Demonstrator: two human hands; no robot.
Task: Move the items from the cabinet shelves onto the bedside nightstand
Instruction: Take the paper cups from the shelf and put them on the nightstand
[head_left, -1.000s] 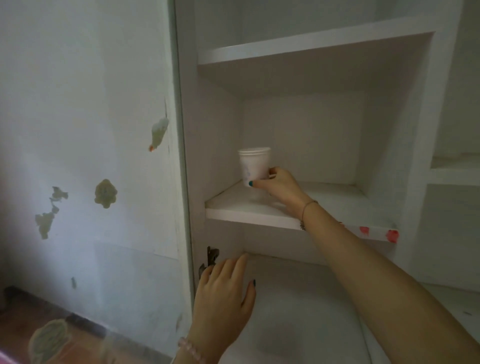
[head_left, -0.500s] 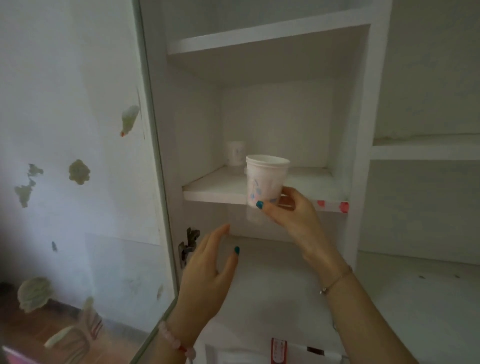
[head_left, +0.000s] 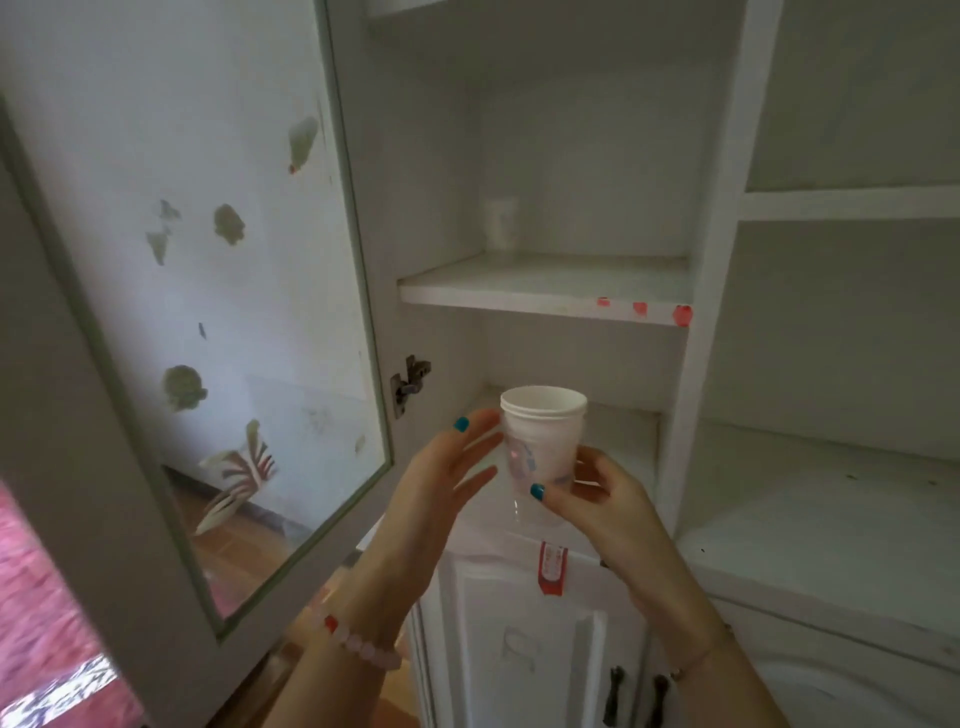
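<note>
A stack of white paper cups (head_left: 543, 441) with a faint pink and blue print is upright in front of the cabinet, below the shelf (head_left: 545, 301). My right hand (head_left: 597, 499) grips its lower part with thumb and fingers. My left hand (head_left: 447, 483) is open just to the left of the stack, fingertips close to its side; whether they touch it I cannot tell. Another white cup (head_left: 501, 223) stands at the back left of the shelf. The nightstand is out of view.
The glass cabinet door (head_left: 208, 312) stands swung open on the left, its hinge (head_left: 410, 382) near my left hand. A white counter ledge (head_left: 831, 530) and lower doors with dark handles (head_left: 639, 696) are below and to the right. More shelves (head_left: 852, 202) are on the right.
My right hand has carried the cup stack off the shelf, down and toward me. My left hand has risen to the stack's left side. The view has tilted down, showing the lower doors.
</note>
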